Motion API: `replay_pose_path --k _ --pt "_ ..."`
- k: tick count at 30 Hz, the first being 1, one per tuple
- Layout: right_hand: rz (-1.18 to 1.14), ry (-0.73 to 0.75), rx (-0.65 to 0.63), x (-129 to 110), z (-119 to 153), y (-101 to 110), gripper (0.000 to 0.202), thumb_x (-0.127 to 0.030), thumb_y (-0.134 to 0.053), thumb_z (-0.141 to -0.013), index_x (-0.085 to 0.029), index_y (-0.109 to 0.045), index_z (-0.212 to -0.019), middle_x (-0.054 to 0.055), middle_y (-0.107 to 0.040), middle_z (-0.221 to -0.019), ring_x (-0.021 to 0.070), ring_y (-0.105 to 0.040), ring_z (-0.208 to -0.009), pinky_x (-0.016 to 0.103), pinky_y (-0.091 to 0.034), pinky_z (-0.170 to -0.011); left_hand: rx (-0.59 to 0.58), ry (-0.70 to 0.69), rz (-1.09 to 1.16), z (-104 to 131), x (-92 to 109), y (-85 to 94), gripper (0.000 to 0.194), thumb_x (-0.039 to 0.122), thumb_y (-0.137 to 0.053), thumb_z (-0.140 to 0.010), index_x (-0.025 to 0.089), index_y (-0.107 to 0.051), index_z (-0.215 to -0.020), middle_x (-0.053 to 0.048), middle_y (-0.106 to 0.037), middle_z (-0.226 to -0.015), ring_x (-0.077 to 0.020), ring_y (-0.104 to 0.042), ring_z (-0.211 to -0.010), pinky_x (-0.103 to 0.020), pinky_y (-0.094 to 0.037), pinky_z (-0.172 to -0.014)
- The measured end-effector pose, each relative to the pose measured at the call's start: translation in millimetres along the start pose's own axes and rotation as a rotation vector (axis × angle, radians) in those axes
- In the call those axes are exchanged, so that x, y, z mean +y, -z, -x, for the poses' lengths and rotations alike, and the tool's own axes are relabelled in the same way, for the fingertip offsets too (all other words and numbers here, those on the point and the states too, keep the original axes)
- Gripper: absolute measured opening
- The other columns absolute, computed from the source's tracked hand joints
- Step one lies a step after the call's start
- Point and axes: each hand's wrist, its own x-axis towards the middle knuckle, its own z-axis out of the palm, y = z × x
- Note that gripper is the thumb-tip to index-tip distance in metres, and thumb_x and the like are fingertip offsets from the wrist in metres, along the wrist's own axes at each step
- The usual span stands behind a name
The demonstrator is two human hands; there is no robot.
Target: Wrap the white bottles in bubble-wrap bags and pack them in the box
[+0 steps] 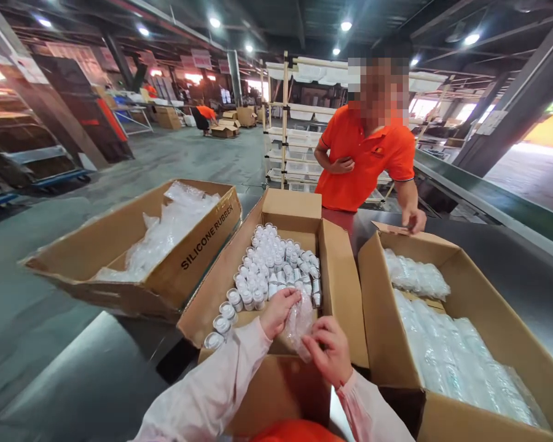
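My left hand and my right hand both grip a small clear plastic bag over the near end of the middle cardboard box. That box holds several small white capped bottles, packed upright, with a few lying loose along its near left edge. I cannot tell whether the bag holds anything. My sleeves are pale pink.
A left box marked SILICONE RUBBER holds loose clear bags. A right box is filled with bagged items. A person in an orange shirt stands across the dark table, one hand on the right box's flap. Racks and a conveyor stand behind.
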Motion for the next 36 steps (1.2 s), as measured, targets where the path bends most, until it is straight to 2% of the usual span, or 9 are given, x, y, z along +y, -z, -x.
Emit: replay_pose_path --k 2,4,7,10,16,23,26,30,36 --pt "-0.035 -0.167 0.137 4 -3 -2 0.029 -0.040 -0.076 -0.062 -0.020 -0.060 -0.075 0.005 -0.059 -0.082 0.0204 -0.055 -0.078 0.034 -0.046 -0.071 -0.017 -0.027 -0.035 4 -3 -3.8 0.047 0.043 -0.082 -0.046 0.014 -0.054 -0.069 0.006 -0.055 -0.057 -0.0063 -0.047 -0.051 -0.021 -0.035 -0.053" --pt "-0.200 -0.335 0.069 10 -7 -5 0.045 -0.040 -0.078 -0.055 -0.018 -0.059 -0.089 0.005 -0.062 -0.087 0.0209 -0.057 -0.079 0.034 -0.048 -0.072 -0.081 -0.019 -0.064 7 -3 -5.7 0.048 0.043 -0.082 -0.047 0.014 -0.053 -0.072 0.005 -0.056 -0.059 -0.0075 -0.049 -0.052 -0.022 -0.037 -0.055" --pt "-0.469 -0.552 -0.029 21 -10 -3 0.034 -0.041 -0.069 -0.062 -0.016 -0.060 -0.082 0.004 -0.064 -0.075 0.0185 -0.057 -0.069 0.031 -0.047 -0.067 -0.178 0.003 -0.174 9 3 -2.4 0.053 0.034 -0.086 -0.041 0.013 -0.056 -0.079 0.002 -0.060 -0.067 -0.0099 -0.054 -0.060 -0.024 -0.041 -0.061" --pt "-0.557 -0.712 0.088 32 -7 1 0.032 -0.045 -0.064 -0.063 -0.015 -0.059 -0.075 0.002 -0.062 -0.066 0.0163 -0.054 -0.060 0.028 -0.045 -0.059 -0.109 -0.024 -0.333 11 5 3.0 0.061 0.025 -0.088 -0.035 0.013 -0.060 -0.088 0.000 -0.061 -0.077 -0.0110 -0.056 -0.068 -0.025 -0.043 -0.068" --pt "-0.477 -0.710 0.215 38 -4 2 0.045 -0.034 -0.074 -0.049 -0.017 -0.053 -0.085 0.000 -0.062 -0.077 0.0165 -0.056 -0.071 0.027 -0.046 -0.066 -0.198 -0.015 -0.282 19 -32 -5.4 0.048 0.035 -0.083 -0.047 0.011 -0.065 -0.084 -0.003 -0.065 -0.076 -0.0133 -0.057 -0.068 -0.027 -0.044 -0.068" --pt "-0.427 -0.781 0.121 56 5 44 0.031 -0.036 -0.064 -0.056 -0.015 -0.058 -0.078 0.001 -0.059 -0.059 0.0152 -0.052 -0.050 0.028 -0.043 -0.049 0.051 -0.026 -0.093 -8 -38 14.5 0.043 0.041 -0.080 -0.048 0.015 -0.059 -0.075 0.004 -0.059 -0.061 -0.0088 -0.052 -0.055 -0.021 -0.041 -0.058" --pt "-0.226 -0.615 0.183 50 16 57 0.038 -0.032 -0.063 -0.060 -0.017 -0.059 -0.094 0.007 -0.064 -0.084 0.0213 -0.059 -0.074 0.035 -0.048 -0.065 0.049 -0.036 -0.130 -18 -35 23.3 0.040 0.040 -0.080 -0.050 0.014 -0.058 -0.072 0.004 -0.057 -0.058 -0.0082 -0.050 -0.053 -0.020 -0.040 -0.055" --pt "0.265 0.034 -0.094 32 33 44 0.052 -0.033 -0.070 -0.061 -0.018 -0.058 -0.109 0.012 -0.057 -0.114 0.0302 -0.049 -0.108 0.046 -0.040 -0.092 -0.013 0.022 -0.216 -24 -47 16.7 0.039 0.043 -0.075 -0.058 0.013 -0.058 -0.075 0.000 -0.060 -0.062 -0.0111 -0.054 -0.056 -0.025 -0.045 -0.060" --pt "0.536 0.199 -0.427 53 47 19 0.026 -0.007 -0.050 -0.077 -0.019 -0.066 -0.093 0.008 -0.068 -0.091 0.0219 -0.060 -0.084 0.033 -0.048 -0.074 -0.116 0.080 -0.553 -17 -40 28.6 0.035 0.045 -0.062 -0.073 0.013 -0.063 -0.087 -0.007 -0.067 -0.081 -0.0149 -0.062 -0.068 -0.029 -0.049 -0.067"
